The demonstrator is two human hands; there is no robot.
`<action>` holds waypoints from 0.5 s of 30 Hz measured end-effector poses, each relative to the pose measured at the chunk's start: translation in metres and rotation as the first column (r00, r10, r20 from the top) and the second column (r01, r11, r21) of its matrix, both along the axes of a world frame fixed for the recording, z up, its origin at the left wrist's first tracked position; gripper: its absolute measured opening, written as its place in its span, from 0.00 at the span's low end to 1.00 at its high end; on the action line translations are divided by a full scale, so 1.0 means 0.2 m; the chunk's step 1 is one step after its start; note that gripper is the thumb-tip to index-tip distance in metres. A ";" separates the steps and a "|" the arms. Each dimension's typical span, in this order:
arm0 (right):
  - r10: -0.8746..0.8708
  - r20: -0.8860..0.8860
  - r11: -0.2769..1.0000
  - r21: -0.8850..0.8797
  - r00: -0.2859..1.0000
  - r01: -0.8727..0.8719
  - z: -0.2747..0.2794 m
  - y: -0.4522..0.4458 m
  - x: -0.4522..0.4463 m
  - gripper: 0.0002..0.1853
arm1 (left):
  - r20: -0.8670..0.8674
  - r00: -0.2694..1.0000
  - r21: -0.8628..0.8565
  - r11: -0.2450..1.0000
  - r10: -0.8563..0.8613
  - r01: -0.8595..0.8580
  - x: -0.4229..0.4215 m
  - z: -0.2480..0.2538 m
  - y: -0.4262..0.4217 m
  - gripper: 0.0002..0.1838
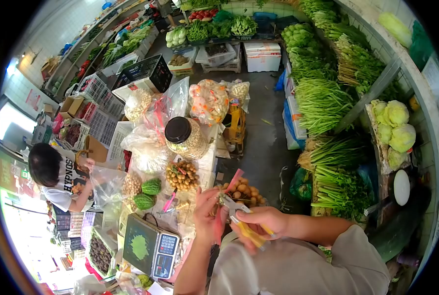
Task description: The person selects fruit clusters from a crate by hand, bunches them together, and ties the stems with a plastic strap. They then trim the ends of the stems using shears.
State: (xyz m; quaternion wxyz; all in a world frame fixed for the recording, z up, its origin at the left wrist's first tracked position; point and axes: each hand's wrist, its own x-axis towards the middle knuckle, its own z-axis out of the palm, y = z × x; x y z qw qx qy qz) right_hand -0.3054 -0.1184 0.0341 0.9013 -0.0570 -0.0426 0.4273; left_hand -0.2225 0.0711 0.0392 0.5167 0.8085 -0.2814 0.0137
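My left hand (207, 210) is closed around the stems of a bunch of longans (246, 191), with a pink ribbon (235, 181) running through its fingers and hanging below. In my right hand (267, 222) is a pair of pruning shears (253, 237) with yellow handles. The metal jaws of the shears are at the stems, close to my left fingers; whether they touch the ribbon or a stem I cannot tell. A second longan bunch (182, 175) lies on the table to the left. Near it rests a pink-handled tool (170, 200).
A digital scale (150, 247) stands at the table's near end. Two bitter melons (151, 186), a dark-lidded jar (187, 140) and bagged goods (208, 101) cover the table. Another person (62, 174) handles a plastic bag at left. Leafy greens (323, 105) line the right shelf.
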 end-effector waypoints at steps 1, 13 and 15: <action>-0.027 -0.065 0.999 0.021 0.998 0.029 0.07 0.02 0.03 0.25 | 0.016 1.000 0.007 1.000 0.025 -0.026 0.00 0.01 0.00 0.19; 0.106 0.164 0.964 -0.259 0.981 -0.061 0.15 0.05 0.03 0.31 | 0.059 0.990 0.012 0.992 -0.128 0.128 0.12 0.06 0.16 0.24; 0.097 0.181 0.951 -0.307 0.979 -0.038 0.17 0.07 0.04 0.30 | 0.064 0.979 0.012 0.981 -0.196 0.196 0.15 0.12 0.18 0.26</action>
